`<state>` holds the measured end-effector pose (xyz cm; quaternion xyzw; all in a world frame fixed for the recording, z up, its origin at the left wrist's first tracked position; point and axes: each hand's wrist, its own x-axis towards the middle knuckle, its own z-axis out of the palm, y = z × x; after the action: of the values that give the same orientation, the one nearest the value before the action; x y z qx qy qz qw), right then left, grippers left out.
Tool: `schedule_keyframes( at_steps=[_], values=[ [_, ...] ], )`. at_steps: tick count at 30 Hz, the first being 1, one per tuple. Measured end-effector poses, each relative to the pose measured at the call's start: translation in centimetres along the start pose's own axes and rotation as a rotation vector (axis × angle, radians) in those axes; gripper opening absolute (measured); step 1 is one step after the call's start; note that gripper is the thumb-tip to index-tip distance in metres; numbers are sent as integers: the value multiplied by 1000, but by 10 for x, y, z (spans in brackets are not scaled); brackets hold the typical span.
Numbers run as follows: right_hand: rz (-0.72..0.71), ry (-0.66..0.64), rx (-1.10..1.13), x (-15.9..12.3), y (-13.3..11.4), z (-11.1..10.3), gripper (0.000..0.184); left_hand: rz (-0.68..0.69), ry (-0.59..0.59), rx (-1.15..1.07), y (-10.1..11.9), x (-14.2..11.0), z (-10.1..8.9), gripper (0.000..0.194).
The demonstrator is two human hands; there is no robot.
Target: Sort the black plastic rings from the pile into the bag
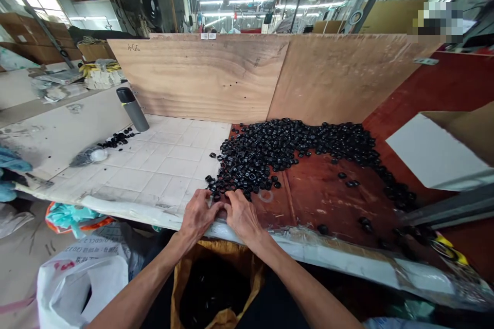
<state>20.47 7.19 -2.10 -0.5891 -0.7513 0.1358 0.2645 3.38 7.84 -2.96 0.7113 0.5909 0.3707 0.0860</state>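
Observation:
A wide heap of small black ring-like plastic pieces (262, 151) lies on the table, mostly over its dark red part. At the heap's near edge, my left hand (198, 213) rests with bent fingers, the tips down among the closest pieces. Beside it, my right hand (242, 214) has its fingers curled the same way, and the two thumbs meet or nearly meet. What either hand grips, if anything, is hidden by the fingers. Below the table edge, between my legs, an orange-brown sack (179, 288) hangs open with dark contents.
A wooden board (204, 77) stands along the back. On the left are a grey bottle (133, 110), a clear bag (85, 156) and several loose black pieces. A white carton (436, 157) sits at right, near a yellow-black tape roll (447, 249). Plastic wraps the front edge (328, 254).

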Motion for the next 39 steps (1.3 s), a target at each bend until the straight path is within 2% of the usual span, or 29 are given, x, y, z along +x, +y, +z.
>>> schedule_keyframes(
  at_steps=[3,6,9,12,15,17,19,23,26,28,30,33,35,39],
  values=[
    [36,-38,-97,12,-1,11,23,15,-24,76,-1,5,15,20],
    [68,-16,-84,13,0,14,19,1,-63,80,-1,5,15,8],
    [47,23,-22,11,4,14,17,-2,-72,52,-2,4,14,4],
    [-15,96,160,11,12,13,20,0,-47,26,-4,1,14,6],
    [-2,158,476,12,18,13,21,36,-2,-18,-4,-2,14,8],
    [31,160,655,11,19,11,23,41,30,-38,-4,-5,15,9],
    [14,135,745,9,16,7,30,26,50,-38,-4,-7,16,18],
    [-140,115,690,7,9,-1,20,59,30,-59,-4,-9,17,31],
    [-227,118,649,9,8,-3,26,88,-10,-129,-3,-9,13,32],
    [-224,106,651,9,9,-2,31,65,-33,-216,-3,-9,10,32],
    [-163,98,681,9,10,1,33,23,-54,-337,-3,-10,8,32],
    [-101,99,706,8,11,3,24,-27,-93,-513,-5,-11,7,29],
    [-137,114,693,8,11,2,18,-30,-105,-567,-7,-11,7,28],
    [-178,137,690,8,11,1,21,14,-105,-568,-8,-11,6,23]
  ],
)
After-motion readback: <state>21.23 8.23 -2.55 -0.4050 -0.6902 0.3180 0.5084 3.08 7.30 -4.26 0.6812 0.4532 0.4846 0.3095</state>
